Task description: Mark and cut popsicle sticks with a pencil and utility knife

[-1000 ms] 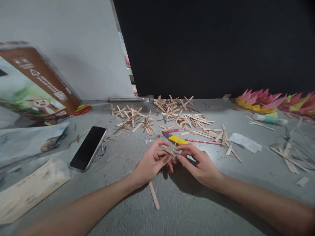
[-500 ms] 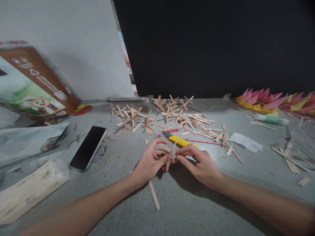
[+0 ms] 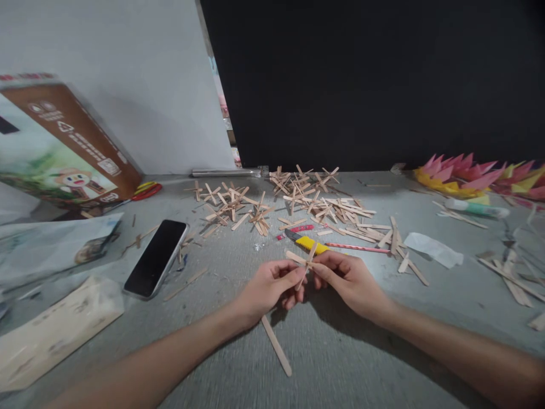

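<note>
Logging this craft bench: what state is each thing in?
Stick cross: pinched between left hand and right hand, off the table.
Phone: screen dark, lying flat.
Utility knife: lying flat behind the hands.
Long stick: loose on the table.
Box: tilted.

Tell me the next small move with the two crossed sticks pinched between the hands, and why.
Probably keep the pinch on the stick cross and press the joint, then set it down. Both the left hand and right hand grip it at the crossing, above the table. Similar crosses lie in the pile beyond, and a spare stick waits below the hands.
</note>
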The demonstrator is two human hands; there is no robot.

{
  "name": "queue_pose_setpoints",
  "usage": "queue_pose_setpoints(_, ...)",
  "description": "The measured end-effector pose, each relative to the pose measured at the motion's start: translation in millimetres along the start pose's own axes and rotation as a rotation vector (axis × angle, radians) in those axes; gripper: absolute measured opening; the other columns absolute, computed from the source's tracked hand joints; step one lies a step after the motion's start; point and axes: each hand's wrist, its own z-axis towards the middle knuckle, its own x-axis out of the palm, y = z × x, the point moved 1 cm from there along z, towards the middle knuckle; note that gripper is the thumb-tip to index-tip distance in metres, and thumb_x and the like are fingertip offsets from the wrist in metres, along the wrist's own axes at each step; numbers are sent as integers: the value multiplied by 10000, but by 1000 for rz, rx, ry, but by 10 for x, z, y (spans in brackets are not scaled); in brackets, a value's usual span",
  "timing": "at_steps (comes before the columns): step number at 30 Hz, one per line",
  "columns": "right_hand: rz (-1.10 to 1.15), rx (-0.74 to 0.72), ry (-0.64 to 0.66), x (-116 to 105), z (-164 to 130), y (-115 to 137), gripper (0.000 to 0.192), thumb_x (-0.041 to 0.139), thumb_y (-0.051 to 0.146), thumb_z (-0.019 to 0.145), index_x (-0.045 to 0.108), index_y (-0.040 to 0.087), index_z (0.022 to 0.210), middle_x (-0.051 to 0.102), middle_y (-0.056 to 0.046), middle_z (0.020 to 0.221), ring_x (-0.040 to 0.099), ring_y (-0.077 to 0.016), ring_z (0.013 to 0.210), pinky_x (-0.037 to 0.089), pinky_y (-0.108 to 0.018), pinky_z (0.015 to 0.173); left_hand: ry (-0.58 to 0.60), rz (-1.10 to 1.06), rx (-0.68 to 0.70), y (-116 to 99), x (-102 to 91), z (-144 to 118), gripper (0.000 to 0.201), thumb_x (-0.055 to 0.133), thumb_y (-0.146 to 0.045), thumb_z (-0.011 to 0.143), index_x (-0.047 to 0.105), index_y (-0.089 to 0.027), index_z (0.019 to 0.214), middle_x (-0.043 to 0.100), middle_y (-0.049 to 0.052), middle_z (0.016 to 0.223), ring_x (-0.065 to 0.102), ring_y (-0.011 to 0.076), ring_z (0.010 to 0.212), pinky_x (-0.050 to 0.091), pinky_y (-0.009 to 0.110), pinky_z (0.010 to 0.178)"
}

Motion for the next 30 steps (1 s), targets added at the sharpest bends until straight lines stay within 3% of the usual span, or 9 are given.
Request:
queue_pose_setpoints(4,-6,-10,14,14,-15,16,375,629,560,1027,717,215,908,720,-15,744,680,-164,698,563,-285,700,44,-13,-25,11,-1,-12,490,743,-647,909,683,-161,899,625,-5,627,502,88,451,340,211,452)
queue_pose_setpoints(9,-20,-48,22,13,-19,37,337,621,493,1036,713,214,873,712,-8,727,668,-156,684,541,-278,699,113,-37,-42,-42,-14,-37,469,735,-619,928,670,-159,865,444,-74,548,290,52,427,204,201,433)
queue_pose_setpoints(13,-53,-63,14,6,-24,35,293,622,432,1032,719,209,868,704,-1,718,632,-142,652,506,-268,669,142,-19,-49,-41,-21,-24,480,725,-627,931,661,-155,870,418,-82,546,269,50,432,190,199,431)
queue_pose_setpoints(18,-30,-15,-13,10,-28,3,284,638,435,1020,719,207,871,680,12,658,624,-143,620,503,-271,654,-26,71,70,66,25,-26,465,703,-621,964,591,-173,1014,606,-20,710,545,93,481,412,204,459)
queue_pose_setpoints(21,-6,-8,-16,16,-29,-3,303,640,440,1025,712,207,844,690,8,651,636,-143,623,507,-276,675,-147,51,221,95,53,-57,548,780,-531,948,476,-227,1287,672,29,1017,687,123,607,568,253,566)
queue_pose_setpoints(23,18,-2,-19,18,-26,-4,315,647,455,1021,706,208,835,691,7,649,637,-143,619,508,-279,676,-188,45,293,97,53,-74,666,814,-474,935,401,-286,1422,639,73,1231,717,126,699,615,267,617)
queue_pose_setpoints(26,53,16,-24,17,-19,-11,334,662,499,1010,713,206,859,685,6,646,634,-146,617,510,-283,677,-147,124,333,99,41,-82,510,771,-452,973,527,-267,1381,578,117,1374,723,148,840,654,285,685)
queue_pose_setpoints(28,72,40,-24,15,-14,-17,362,674,543,999,718,201,888,683,3,654,628,-147,620,506,-284,669,-99,186,360,103,33,-78,387,736,-450,998,621,-236,1298,580,118,1363,721,172,922,670,314,760)
queue_pose_setpoints(30,93,68,-31,8,-9,-20,404,681,592,986,713,197,908,677,2,660,612,-145,614,493,-284,651,-75,225,397,105,26,-74,391,760,-430,984,646,-241,1306,594,114,1352,724,192,984,670,343,832)
